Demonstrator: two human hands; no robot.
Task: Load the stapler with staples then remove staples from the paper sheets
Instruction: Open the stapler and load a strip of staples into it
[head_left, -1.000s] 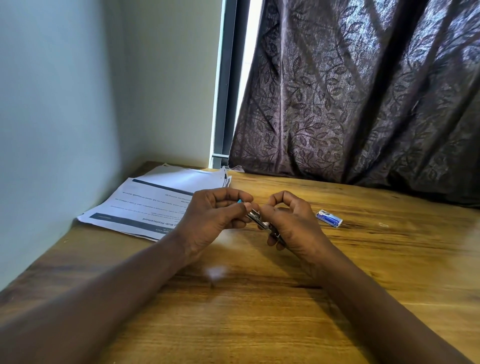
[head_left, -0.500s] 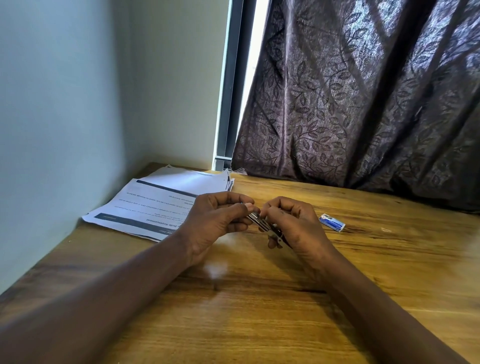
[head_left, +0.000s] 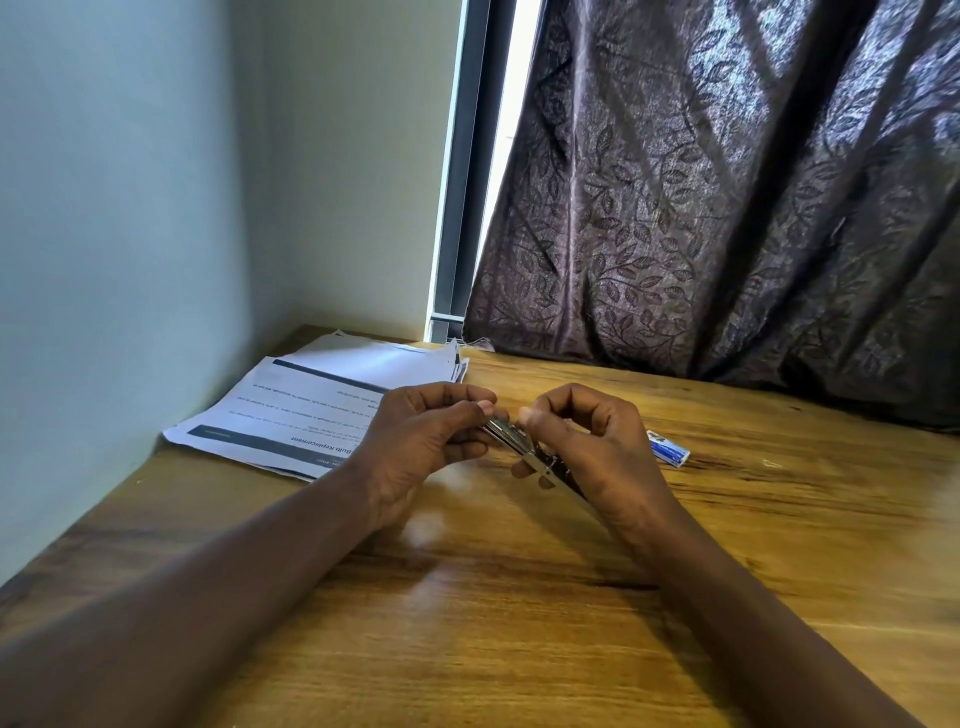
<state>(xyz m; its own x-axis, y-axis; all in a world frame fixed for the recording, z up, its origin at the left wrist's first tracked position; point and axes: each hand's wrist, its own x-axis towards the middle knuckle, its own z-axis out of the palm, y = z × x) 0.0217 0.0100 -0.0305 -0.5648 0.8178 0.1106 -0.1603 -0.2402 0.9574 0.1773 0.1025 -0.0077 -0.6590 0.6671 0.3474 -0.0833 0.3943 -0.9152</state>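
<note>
In a room corner, a wooden table (head_left: 519, 623) is set against a pale wall (head_left: 130, 208). A dark leaf-patterned curtain (head_left: 727, 208) hangs behind, with a dark window frame (head_left: 457, 182) and a strip of daylight at its left edge. Both hands are at the centre, over the tabletop. Left hand (head_left: 421, 447): fingers curled, thumb and forefinger pinching the left end of a small metal stapler (head_left: 519, 441). Right hand (head_left: 597, 441): fingers curled round the stapler's other end, thumb tip pressed on its top; that end is largely hidden in the palm. The stapler slants between the two hands; cannot tell whether it is hinged open. A stack of printed paper sheets (head_left: 311, 400) lies flat at far left by the wall, just beyond the left hand. A small blue-and-white box (head_left: 670, 451) lies on the wood just right of the right hand, partly hidden by it.
</note>
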